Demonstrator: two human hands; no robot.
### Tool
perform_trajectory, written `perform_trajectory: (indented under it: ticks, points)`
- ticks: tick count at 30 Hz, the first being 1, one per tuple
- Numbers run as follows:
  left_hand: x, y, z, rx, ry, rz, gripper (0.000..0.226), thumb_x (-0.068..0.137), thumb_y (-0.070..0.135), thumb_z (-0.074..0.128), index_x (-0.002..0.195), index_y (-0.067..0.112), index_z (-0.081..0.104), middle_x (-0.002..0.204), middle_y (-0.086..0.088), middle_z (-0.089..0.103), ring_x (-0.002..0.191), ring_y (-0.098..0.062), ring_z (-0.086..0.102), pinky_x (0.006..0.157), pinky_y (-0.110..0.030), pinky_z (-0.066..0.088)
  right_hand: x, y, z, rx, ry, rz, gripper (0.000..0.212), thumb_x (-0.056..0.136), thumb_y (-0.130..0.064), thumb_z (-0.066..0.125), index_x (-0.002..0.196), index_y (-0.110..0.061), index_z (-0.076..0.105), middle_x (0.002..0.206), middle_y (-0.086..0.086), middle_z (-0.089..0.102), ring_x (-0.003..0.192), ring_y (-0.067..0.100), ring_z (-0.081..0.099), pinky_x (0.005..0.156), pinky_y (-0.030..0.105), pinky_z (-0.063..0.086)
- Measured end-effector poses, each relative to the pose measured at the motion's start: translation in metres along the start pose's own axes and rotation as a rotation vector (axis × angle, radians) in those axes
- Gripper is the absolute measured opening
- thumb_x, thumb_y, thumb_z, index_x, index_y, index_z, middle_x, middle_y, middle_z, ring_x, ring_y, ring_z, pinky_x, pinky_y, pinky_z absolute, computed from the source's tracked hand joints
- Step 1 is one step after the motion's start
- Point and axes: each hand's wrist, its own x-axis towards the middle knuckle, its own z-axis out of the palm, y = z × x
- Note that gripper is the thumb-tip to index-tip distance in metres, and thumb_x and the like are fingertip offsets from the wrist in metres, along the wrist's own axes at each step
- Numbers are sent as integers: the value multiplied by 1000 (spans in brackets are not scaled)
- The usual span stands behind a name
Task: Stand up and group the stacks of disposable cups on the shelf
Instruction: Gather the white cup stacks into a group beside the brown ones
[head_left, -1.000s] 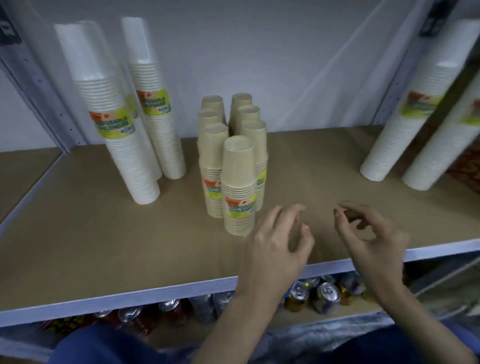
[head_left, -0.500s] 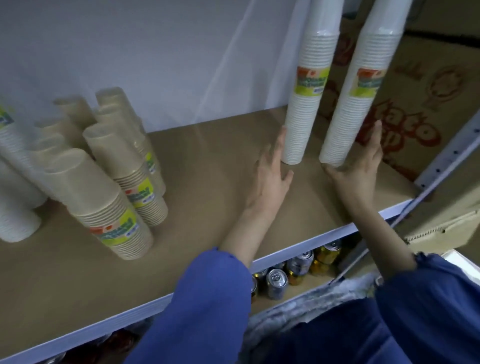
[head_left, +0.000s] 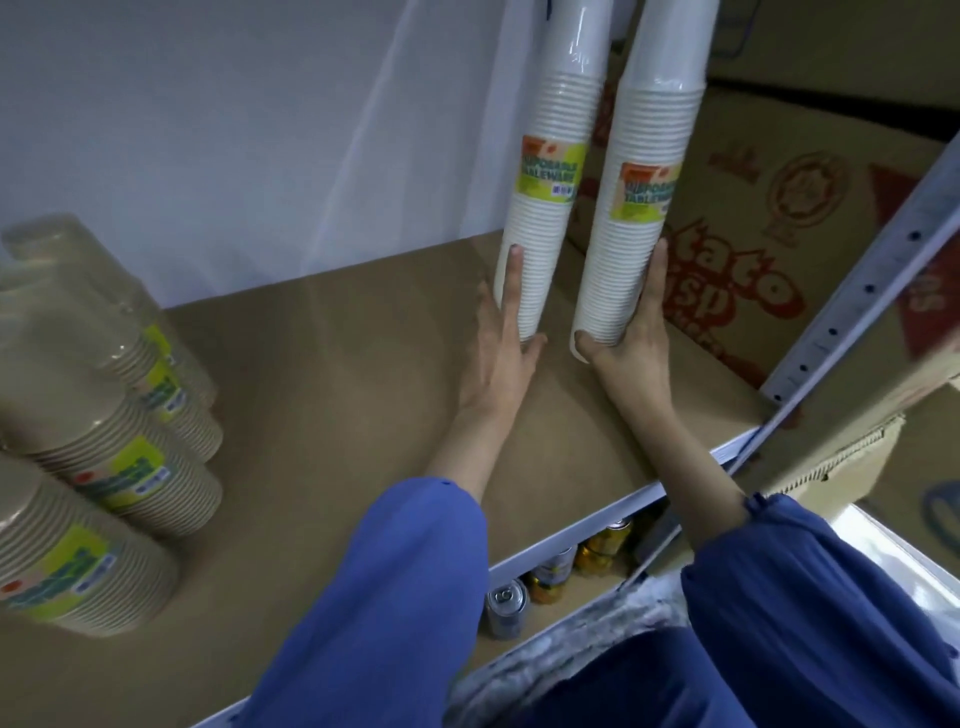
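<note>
Two tall white cup stacks in clear wrap stand at the right end of the brown shelf (head_left: 332, 395). My left hand (head_left: 501, 343) grips the foot of the left white stack (head_left: 550, 171), fingers up its side and thumb round the base. My right hand (head_left: 631, 338) grips the foot of the right white stack (head_left: 644, 171) in the same way. Several shorter tan cup stacks (head_left: 104, 415) with yellow-green labels stand grouped at the left edge of view.
A printed cardboard box (head_left: 769, 244) sits behind the white stacks. A perforated metal upright (head_left: 857, 291) rises at the shelf's right corner. Drink cans (head_left: 556, 577) stand on the lower shelf. A white sheet (head_left: 234, 130) hangs behind the shelf.
My view has swung right, from the tan stacks to the white ones. Both hands went from hovering over the shelf front to the feet of the two white stacks and closed round them.
</note>
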Motion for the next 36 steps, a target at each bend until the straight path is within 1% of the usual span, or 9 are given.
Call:
perform_trajectory:
  ticks: [3, 9, 12, 17, 23, 27, 31, 33, 36]
  points:
    - [1, 2, 1, -11, 22, -3, 83, 86, 13, 58, 130, 39, -8, 147, -19, 26, 121, -35, 47, 94, -40, 43, -1, 0, 1, -18, 15, -34, 95, 77, -10, 64, 137, -29, -8, 155, 6, 12, 134, 27, 32, 96, 35, 37]
    - [0, 4, 2, -16, 21, 26, 84, 87, 7, 54, 131, 41, -8, 134, -17, 35, 99, -34, 54, 81, -40, 47, -2, 1, 2, -30, 8, 8, 97, 76, -8, 64, 139, -32, -6, 149, 11, 27, 126, 32, 41, 93, 41, 41]
    - [-2, 2, 2, -40, 26, -17, 88, 85, 5, 54, 136, 36, -10, 135, -19, 31, 99, -37, 54, 86, -40, 45, -3, 2, 3, -29, 18, 30, 99, 75, -7, 65, 140, -32, -5, 149, 10, 28, 126, 31, 40, 93, 36, 38]
    - [-7, -2, -2, -93, 56, -32, 91, 84, 3, 55, 125, 43, -16, 136, -22, 27, 104, -38, 53, 92, -39, 43, -6, -1, 2, -10, 31, 38, 99, 74, -6, 67, 142, -28, -1, 147, 12, 30, 124, 33, 42, 88, 29, 34]
    - [-44, -4, -29, -47, 82, 49, 96, 83, 1, 56, 129, 47, -14, 134, -24, 28, 108, -37, 49, 95, -38, 41, -31, -20, 1, 43, 52, -17, 104, 73, -8, 70, 128, -57, -3, 149, 2, 26, 129, 29, 38, 100, 46, 40]
    - [-88, -5, -60, -5, 132, 105, 111, 83, 2, 58, 121, 61, -28, 135, -25, 32, 107, -36, 52, 90, -38, 46, -60, -39, 4, 136, 25, -34, 110, 72, -7, 72, 127, -64, -5, 150, -7, 24, 130, 23, 39, 99, 49, 43]
    - [-139, -6, -93, 65, 227, 147, 120, 71, 2, 72, 135, 46, -19, 120, -30, 48, 95, -35, 63, 76, -31, 51, -98, -65, 7, 211, -24, -21, 113, 69, -8, 75, 125, -67, -3, 146, 2, 36, 116, 24, 53, 89, 51, 49]
    - [-163, -8, -108, 103, 261, 154, 127, 62, 1, 80, 140, 37, -14, 113, -30, 53, 89, -31, 66, 72, -23, 46, -120, -80, 6, 298, -70, -4, 112, 67, -7, 76, 127, -66, 2, 141, 1, 43, 108, 20, 58, 86, 49, 51]
    - [-202, -14, -131, 114, 326, 180, 126, 58, 1, 81, 141, 39, -5, 120, -17, 41, 95, -12, 55, 71, -17, 41, -151, -102, 6, 420, -142, 37, 111, 64, -5, 78, 127, -65, 8, 125, 3, 58, 95, 7, 64, 80, 36, 54]
